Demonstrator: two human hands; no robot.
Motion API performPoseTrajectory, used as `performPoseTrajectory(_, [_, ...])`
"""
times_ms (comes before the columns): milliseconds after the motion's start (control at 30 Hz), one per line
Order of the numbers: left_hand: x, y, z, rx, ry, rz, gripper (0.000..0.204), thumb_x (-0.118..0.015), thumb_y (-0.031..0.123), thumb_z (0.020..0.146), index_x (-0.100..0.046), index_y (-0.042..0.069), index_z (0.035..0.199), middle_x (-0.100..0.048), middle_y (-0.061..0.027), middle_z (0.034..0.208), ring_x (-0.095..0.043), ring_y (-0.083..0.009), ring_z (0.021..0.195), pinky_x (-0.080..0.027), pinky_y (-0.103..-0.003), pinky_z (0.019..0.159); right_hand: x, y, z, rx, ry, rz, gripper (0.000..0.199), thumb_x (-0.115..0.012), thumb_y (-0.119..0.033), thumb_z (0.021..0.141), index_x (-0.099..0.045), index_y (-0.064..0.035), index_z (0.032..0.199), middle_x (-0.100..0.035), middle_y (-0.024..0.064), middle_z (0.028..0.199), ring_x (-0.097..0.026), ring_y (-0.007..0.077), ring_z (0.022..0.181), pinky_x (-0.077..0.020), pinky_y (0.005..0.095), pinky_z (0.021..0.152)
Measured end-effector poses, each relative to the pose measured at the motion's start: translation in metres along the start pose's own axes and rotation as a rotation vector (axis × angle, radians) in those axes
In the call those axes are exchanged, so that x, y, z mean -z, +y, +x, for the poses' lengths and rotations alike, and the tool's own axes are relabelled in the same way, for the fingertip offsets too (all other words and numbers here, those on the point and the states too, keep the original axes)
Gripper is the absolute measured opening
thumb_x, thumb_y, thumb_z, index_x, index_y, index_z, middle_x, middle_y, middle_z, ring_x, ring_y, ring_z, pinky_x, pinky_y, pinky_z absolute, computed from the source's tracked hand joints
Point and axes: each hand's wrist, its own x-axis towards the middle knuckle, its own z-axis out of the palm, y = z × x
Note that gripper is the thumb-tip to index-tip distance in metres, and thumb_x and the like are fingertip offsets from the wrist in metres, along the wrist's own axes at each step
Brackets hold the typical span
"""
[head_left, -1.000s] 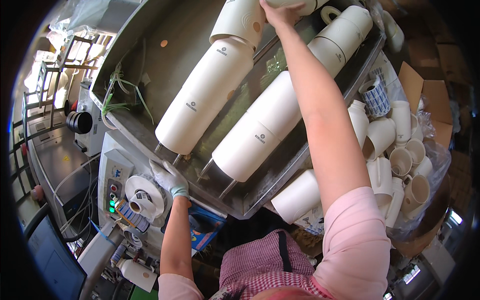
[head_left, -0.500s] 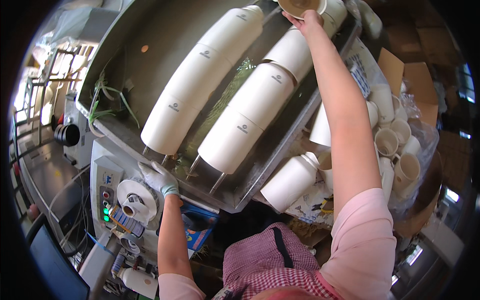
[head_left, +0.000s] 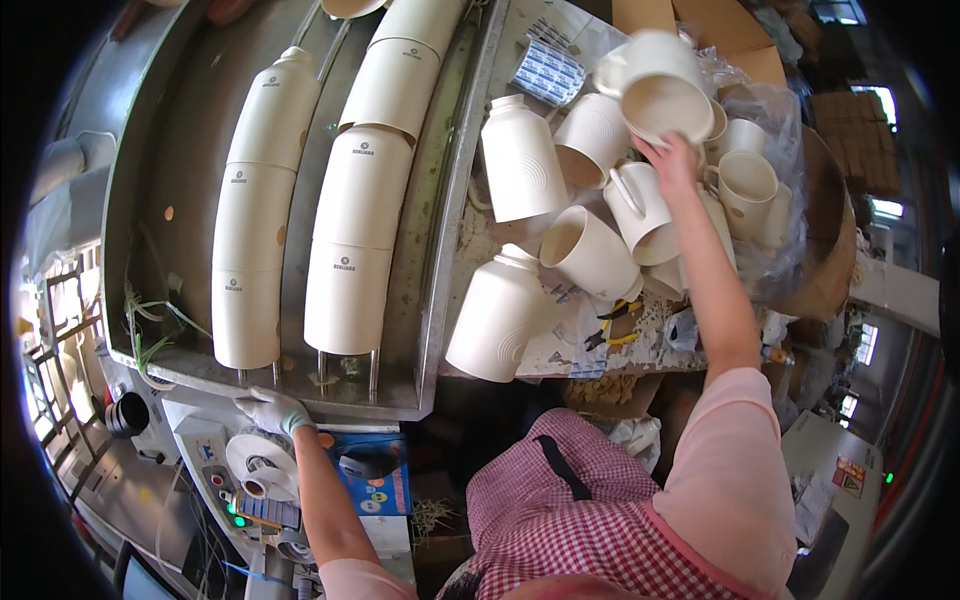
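My right hand [head_left: 674, 160] grips the rim of a cream-white handled mug [head_left: 665, 85], blurred by motion, over the table on the right; its open mouth faces me. Around it lie several more cream mugs [head_left: 590, 250] and wide-necked cream bottles [head_left: 498, 315], some upright, some on their sides. My left hand [head_left: 274, 409], in a white glove, rests with fingers stretched out at the near edge of the metal trough, beside a roll of labels [head_left: 262, 465] on a machine. Its fingers hold nothing that I can see.
In the metal trough [head_left: 170, 290] two rows of cream bodies with small dark marks [head_left: 262, 210] lie along metal rods. Yellow-handled pliers [head_left: 612, 325], a blue-patterned roll [head_left: 548, 72] and an open cardboard box [head_left: 725, 35] are on the right. A mouse [head_left: 366, 464] lies on a blue pad.
My right hand has left a round-mouthed vessel at the trough's far end, moved right and taken a mug from the pile. My left hand stays by the trough's near edge. The view has turned right.
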Motion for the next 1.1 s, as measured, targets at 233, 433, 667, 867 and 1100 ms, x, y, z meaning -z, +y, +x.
performPoseTrajectory(233, [-0.004, -0.008, 0.0, 0.0, 0.014, -0.012, 0.068, -0.043, 0.037, 0.108, -0.035, -0.016, 0.151, -0.042, -0.0355, 0.154, -0.041, -0.0449, 0.144, -0.03, -0.043, 0.123, 0.012, 0.026, -0.019, 1.066, 0.228, -0.834, 0.061, -0.062, 0.01, 0.077, -0.054, 0.0021, 0.137, -0.053, 0.0223, 0.139, -0.044, 0.0383, 0.136, -0.0328, 0.0496, 0.115])
performPoseTrajectory(433, [-0.005, -0.016, -0.001, -0.024, 0.025, -0.024, 0.066, -0.045, 0.033, 0.108, -0.036, -0.017, 0.15, -0.04, -0.0353, 0.155, -0.039, -0.0452, 0.146, -0.026, -0.044, 0.124, -0.305, 0.064, 0.028, 0.739, -0.83, -0.531, 0.029, -0.064, -0.022, 0.103, -0.07, -0.0078, 0.128, -0.067, 0.0054, 0.128, -0.063, 0.0219, 0.116, -0.0463, 0.0356, 0.103])
performPoseTrajectory(667, [-0.003, -0.018, -0.008, -0.062, 0.067, -0.083, 0.065, -0.049, 0.03, 0.107, -0.036, -0.015, 0.151, -0.042, -0.0337, 0.155, -0.039, -0.0448, 0.145, -0.026, -0.045, 0.124, -0.541, 0.101, 0.131, -0.376, -0.826, 0.701, 0.054, -0.069, -0.04, 0.094, -0.054, -0.0026, 0.13, -0.064, 0.0172, 0.114, -0.066, 0.0352, 0.109, -0.0577, 0.0511, 0.092])
performPoseTrajectory(867, [0.004, -0.006, -0.011, -0.026, 0.065, -0.111, 0.065, -0.049, 0.031, 0.106, -0.037, -0.016, 0.15, -0.042, -0.0341, 0.154, -0.039, -0.0452, 0.145, -0.025, -0.045, 0.123, -0.54, 0.111, 0.143, -0.311, -0.809, 0.723, 0.03, -0.051, -0.024, 0.103, -0.056, -0.0054, 0.125, -0.056, 0.008, 0.134, -0.054, 0.0321, 0.131, -0.0444, 0.0536, 0.11])
performPoseTrajectory(1100, [0.003, -0.006, -0.009, -0.028, 0.061, -0.062, 0.066, -0.05, 0.033, 0.106, -0.039, -0.016, 0.148, -0.045, -0.0364, 0.15, -0.042, -0.0474, 0.142, -0.03, -0.047, 0.121, -0.423, 0.013, 0.1, -0.082, -0.977, 0.579, 0.03, -0.051, -0.023, 0.106, -0.055, -0.0052, 0.129, -0.054, 0.0051, 0.139, -0.051, 0.0264, 0.137, -0.0401, 0.0479, 0.115])
